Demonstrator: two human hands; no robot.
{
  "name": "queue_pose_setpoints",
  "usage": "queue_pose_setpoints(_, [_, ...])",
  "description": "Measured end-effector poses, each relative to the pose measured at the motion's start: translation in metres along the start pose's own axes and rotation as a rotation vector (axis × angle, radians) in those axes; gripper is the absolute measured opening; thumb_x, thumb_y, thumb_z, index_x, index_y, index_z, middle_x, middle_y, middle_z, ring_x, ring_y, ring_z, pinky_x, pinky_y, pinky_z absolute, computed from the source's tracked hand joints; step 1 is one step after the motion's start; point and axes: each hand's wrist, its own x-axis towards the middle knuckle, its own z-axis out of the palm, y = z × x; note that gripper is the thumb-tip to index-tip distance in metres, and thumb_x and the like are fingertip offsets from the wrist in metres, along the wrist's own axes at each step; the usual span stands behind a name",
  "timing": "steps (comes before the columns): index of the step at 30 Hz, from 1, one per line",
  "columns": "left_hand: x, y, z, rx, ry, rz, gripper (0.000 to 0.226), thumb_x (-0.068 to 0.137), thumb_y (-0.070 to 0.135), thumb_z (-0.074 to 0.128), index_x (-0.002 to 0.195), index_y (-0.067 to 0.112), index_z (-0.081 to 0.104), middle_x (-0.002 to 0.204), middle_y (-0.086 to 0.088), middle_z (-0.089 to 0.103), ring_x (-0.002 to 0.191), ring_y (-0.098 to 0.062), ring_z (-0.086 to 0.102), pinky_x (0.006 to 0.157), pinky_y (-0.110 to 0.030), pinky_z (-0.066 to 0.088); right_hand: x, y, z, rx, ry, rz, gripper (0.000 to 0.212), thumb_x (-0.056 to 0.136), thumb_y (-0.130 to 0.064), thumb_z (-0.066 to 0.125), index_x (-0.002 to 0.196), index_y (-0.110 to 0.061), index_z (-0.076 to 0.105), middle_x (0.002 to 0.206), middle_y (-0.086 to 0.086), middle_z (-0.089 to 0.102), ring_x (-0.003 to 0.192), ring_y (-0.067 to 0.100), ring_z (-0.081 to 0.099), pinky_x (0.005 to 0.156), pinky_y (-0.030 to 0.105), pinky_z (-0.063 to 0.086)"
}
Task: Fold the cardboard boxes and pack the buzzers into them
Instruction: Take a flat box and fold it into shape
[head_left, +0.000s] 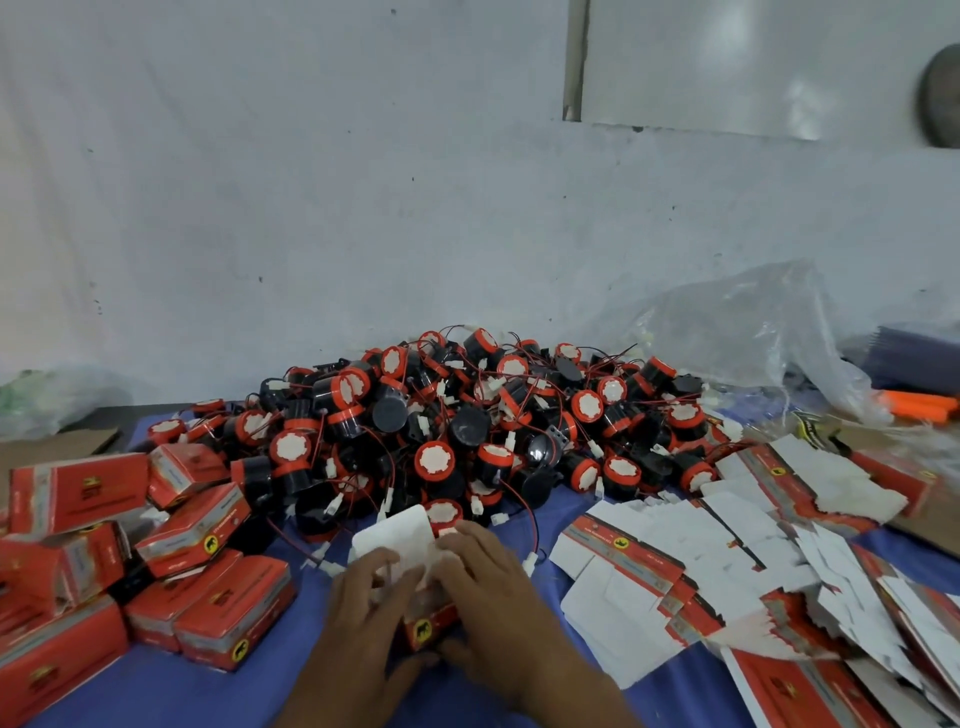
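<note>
I am watching both hands working at six o'clock of the view. The left hand (363, 587) and the right hand (483, 566) are each curling fingers and thumb around one small red box (428, 626), gripping it from either side. Its white flap (395, 535) is standing up on the twelve o'clock side. The fingers are covering the opening, so I cannot tell whether a buzzer is sitting inside.

I am judging the flap to be the weak point: pushed down skewed, it is likely to crease or miss its slot. The pile of buzzers (467, 431) is spilling right up to the flap at twelve o'clock. A white plug (531, 564) on its red lead is also lying just beside the right hand at three o'clock, and a stray lead getting trapped under the closing flap is what I am worrying about most.

Room is running tight. Finished boxes (208, 525) are crowding nine o'clock and flat blanks (675, 561) are fanning out at three o'clock. Bare blue cloth (208, 686) is showing mainly toward seven o'clock, which I am reading as the easiest way out for a closed box.
</note>
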Motion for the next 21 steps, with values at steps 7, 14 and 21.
queue_pose_setpoints(7, [0.007,0.0,-0.006,0.186,0.104,-0.153,0.079,0.028,0.031,0.102,0.099,0.012,0.071,0.095,-0.009,0.057,0.088,-0.029,0.052,0.07,-0.04,0.054,0.002,-0.003,0.001,-0.124,-0.025,0.264,0.056,0.091,-0.046,0.057,0.136,-0.017,0.04,0.149,0.0,0.034,0.143,0.023,0.02,0.116,0.039,0.026])
queue_pose_setpoints(14, [-0.002,0.014,-0.005,-0.361,0.086,-0.43,0.042,0.08,0.042,0.075,0.118,0.038,0.058,0.119,0.014,0.056,0.107,-0.008,0.058,0.087,-0.024,0.048,-0.001,0.001,0.002,-0.063,-0.105,0.35,0.041,0.088,-0.043,0.062,0.119,-0.02,0.046,0.122,0.001,0.052,0.095,0.021,0.053,0.074,0.032,0.038])
queue_pose_setpoints(21, [0.002,0.01,-0.014,-0.447,-0.092,-0.453,0.024,0.08,0.027,0.079,0.092,0.031,0.059,0.089,0.005,0.057,0.081,-0.008,0.053,0.071,-0.026,0.046,-0.002,0.024,0.011,0.469,0.252,0.594,0.028,0.097,-0.056,0.047,0.112,-0.032,0.05,0.072,-0.004,0.064,0.072,0.009,0.064,0.065,0.033,0.048])
